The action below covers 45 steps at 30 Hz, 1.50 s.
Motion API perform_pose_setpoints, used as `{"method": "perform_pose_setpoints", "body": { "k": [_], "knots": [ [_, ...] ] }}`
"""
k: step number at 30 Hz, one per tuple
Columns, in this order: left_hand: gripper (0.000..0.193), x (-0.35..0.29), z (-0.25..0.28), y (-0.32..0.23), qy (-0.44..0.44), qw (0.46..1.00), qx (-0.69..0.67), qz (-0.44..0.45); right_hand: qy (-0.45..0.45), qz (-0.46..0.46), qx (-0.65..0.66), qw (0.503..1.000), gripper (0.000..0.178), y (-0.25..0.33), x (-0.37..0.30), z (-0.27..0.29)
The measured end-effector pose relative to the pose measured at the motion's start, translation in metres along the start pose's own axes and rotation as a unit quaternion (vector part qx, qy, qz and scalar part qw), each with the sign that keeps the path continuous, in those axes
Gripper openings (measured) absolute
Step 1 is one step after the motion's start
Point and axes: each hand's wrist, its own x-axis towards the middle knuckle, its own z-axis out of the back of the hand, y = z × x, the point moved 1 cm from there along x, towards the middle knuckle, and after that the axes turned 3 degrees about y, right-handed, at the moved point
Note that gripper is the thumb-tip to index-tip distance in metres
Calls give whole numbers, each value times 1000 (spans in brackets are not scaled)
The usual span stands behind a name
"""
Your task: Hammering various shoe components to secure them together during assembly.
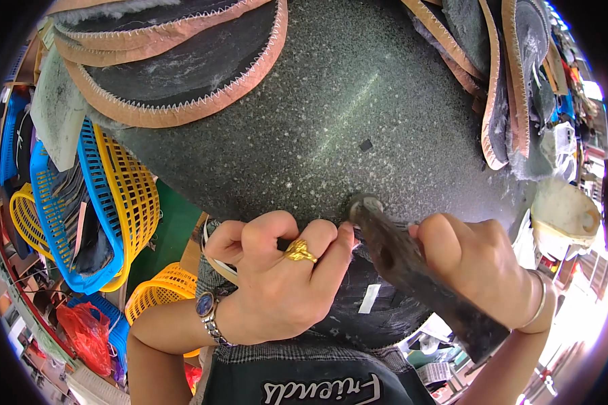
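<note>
My right hand [476, 270] is closed around a hammer, its handle hidden by the fingers. The dark, worn hammer head [432, 290] slants across the view, its rounded face close to my left fingertips at the near edge of the speckled dark work surface [304, 155]. With fingers curled and gold-ringed, my left hand [284, 270] pinches the edge of a black piece [338, 324] there. That piece hangs over the edge toward my lap and bears a small white strip [369, 298]. Its exact shape is partly hidden by both hands and the hammer.
Stacked black curved pieces with tan stitched borders [175, 108] lie at the far left; similar ones [496, 88] are at the far right. A tiny dark scrap [366, 145] sits mid-surface. Blue [108, 202] and yellow baskets [138, 202] stand on the left, beside a red plastic bag [84, 337].
</note>
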Motion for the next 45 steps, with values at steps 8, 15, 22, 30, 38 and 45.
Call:
{"method": "perform_pose_setpoints", "body": {
  "k": [8,15,22,30,38,45],
  "knots": [
    [27,2,5,2,-12,999,-35,-26,30,22,-30,999,18,4,2,15],
    [65,4,26,10,50,994,-75,62,24,-91,63,994,24,8,-23,21],
    [37,36,24,-9,178,933,-305,69,-134,-156,274,939,17,2,-97,-13],
    [67,225,151,107,-252,905,308,-147,-491,-457,350,654,12,-38,-158,-35],
    [26,299,-54,-123,0,852,172,-494,-457,-410,68,787,27,-157,-157,-67],
    [14,350,-86,-144,-37,774,295,-560,-348,-495,176,777,26,-182,-134,-80]
  ]
}}
